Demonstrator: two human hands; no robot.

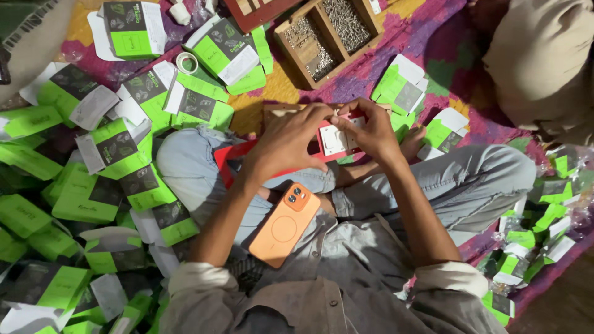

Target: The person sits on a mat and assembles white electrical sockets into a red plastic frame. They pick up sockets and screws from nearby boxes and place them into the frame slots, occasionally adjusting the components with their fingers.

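Note:
My left hand (pixel 288 141) and my right hand (pixel 370 131) meet over a small white switch plate (pixel 335 140) that sits in a red frame (pixel 322 143) on a red board (pixel 230 162) across my crossed legs. Both hands pinch the plate's top edge with their fingertips. An orange phone (pixel 285 224) rests on my lap just below the hands. Part of the plate is hidden by my fingers.
Several green, black and white small boxes (pixel 93 185) lie heaped at my left, with more at the right (pixel 526 247). A wooden tray (pixel 328 37) with compartments of screws stands ahead. A tape roll (pixel 187 62) lies among the boxes. A cushion (pixel 544 62) sits top right.

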